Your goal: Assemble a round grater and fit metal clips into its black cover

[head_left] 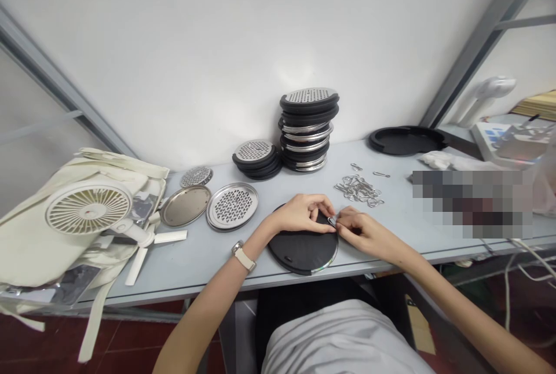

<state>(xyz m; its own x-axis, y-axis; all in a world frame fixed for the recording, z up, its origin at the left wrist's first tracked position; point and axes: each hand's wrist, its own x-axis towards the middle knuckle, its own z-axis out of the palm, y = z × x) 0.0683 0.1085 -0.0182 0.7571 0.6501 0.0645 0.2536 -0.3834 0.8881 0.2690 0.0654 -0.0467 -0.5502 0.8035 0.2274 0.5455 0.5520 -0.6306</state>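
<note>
Just below centre, the right hand pinches a metal clip at the black disc's upper-right edge beside the left hand, its grip unclear; uneven fingertip pressure could cause slipping.

Disc matt black; clips shiny metal.

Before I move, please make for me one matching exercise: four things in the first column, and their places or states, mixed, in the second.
Things:
1. white fan
2. metal clips
3. tall stack
4. round black piece

Places or states:
A. partly under the left hand, with the right hand at its edge
B. in black and silver layers
C. at the left, by the cream bag
D. in a loose heap

Pairs: 1-C, 2-D, 3-B, 4-A
</note>
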